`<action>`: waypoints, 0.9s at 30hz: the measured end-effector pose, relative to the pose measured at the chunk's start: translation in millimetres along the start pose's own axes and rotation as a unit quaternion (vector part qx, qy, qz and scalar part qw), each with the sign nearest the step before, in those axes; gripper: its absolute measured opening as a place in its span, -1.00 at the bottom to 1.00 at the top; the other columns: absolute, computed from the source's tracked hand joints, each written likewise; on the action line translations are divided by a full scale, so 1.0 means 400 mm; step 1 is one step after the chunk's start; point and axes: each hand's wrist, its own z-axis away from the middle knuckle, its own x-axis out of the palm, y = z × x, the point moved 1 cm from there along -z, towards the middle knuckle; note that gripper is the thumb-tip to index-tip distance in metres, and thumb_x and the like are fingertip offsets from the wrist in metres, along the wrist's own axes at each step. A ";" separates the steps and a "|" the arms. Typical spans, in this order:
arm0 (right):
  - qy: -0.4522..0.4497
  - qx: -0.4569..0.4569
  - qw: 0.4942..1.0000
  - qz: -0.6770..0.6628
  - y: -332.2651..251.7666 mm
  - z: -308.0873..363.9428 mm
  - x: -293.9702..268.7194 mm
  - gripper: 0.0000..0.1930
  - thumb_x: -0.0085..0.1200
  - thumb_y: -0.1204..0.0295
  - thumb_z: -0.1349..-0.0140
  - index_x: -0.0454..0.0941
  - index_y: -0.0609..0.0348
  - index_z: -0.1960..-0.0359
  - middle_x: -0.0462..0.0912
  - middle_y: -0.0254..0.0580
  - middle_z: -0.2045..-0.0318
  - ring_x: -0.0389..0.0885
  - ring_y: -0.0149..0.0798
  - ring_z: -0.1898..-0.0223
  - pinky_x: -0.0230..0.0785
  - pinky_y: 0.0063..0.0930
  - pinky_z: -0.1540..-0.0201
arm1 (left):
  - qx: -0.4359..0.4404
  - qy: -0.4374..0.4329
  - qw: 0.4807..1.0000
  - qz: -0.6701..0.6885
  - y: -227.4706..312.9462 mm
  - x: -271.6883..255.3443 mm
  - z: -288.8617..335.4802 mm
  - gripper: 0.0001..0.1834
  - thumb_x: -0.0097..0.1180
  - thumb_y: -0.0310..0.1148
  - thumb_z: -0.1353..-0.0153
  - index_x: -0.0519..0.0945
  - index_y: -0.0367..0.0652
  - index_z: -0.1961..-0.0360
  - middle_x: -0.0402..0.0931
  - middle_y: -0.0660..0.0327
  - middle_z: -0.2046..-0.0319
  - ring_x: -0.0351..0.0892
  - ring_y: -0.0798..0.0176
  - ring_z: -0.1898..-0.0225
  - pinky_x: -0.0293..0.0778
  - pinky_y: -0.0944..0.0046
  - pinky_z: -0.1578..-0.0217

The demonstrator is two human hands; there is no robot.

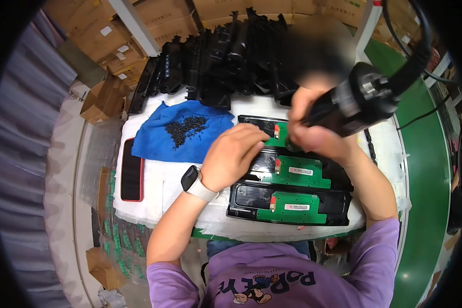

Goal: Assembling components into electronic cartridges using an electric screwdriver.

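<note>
A black corded electric screwdriver is gripped in my right hand, its lower end over the farthest of three black plastic housings. A green circuit board lies in that housing, partly covered by both hands. My left hand rests at the housing's left part with its fingers drawn together; what they hold, if anything, is hidden. Closer to me lie the middle housing and the nearest housing, each with a green board bearing a white label and a red part.
Left of my hands, a blue cloth carries a heap of small black screws. Beside it lies a red-edged phone. Black plastic parts are piled along the table's far side, with cardboard boxes behind. The screwdriver's cable hangs at the right.
</note>
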 end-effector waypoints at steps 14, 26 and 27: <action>-0.049 -0.050 0.995 -0.069 -0.103 -0.029 -0.041 -0.63 0.06 0.18 -0.01 0.26 0.18 0.34 0.28 -0.39 0.73 0.22 -0.48 0.80 0.14 -0.63 0.69 | -0.212 0.009 0.948 -0.235 -0.147 -0.170 0.050 -0.84 0.23 -0.52 0.13 0.57 -0.26 0.44 0.47 0.10 0.56 0.48 0.11 0.54 0.38 0.25 0.49; 0.005 -0.018 1.000 -0.010 -0.114 -0.023 -0.046 -0.61 0.06 0.20 -0.01 0.25 0.23 0.30 0.28 -0.35 0.72 0.22 -0.47 0.78 0.07 -0.62 0.70 | -0.321 0.118 0.934 -0.103 -0.143 -0.179 0.047 -0.87 0.02 -0.48 -0.14 0.56 -0.33 0.42 0.52 0.13 0.67 0.55 0.36 0.66 0.40 0.41 0.61; 0.005 -0.019 1.000 -0.006 -0.118 -0.023 -0.046 -0.61 0.06 0.20 -0.01 0.25 0.24 0.30 0.28 -0.35 0.71 0.22 -0.47 0.78 0.07 -0.62 0.70 | -0.329 0.127 0.931 -0.098 -0.141 -0.179 0.045 -0.87 0.01 -0.48 -0.14 0.56 -0.33 0.42 0.53 0.13 0.66 0.55 0.36 0.66 0.40 0.42 0.60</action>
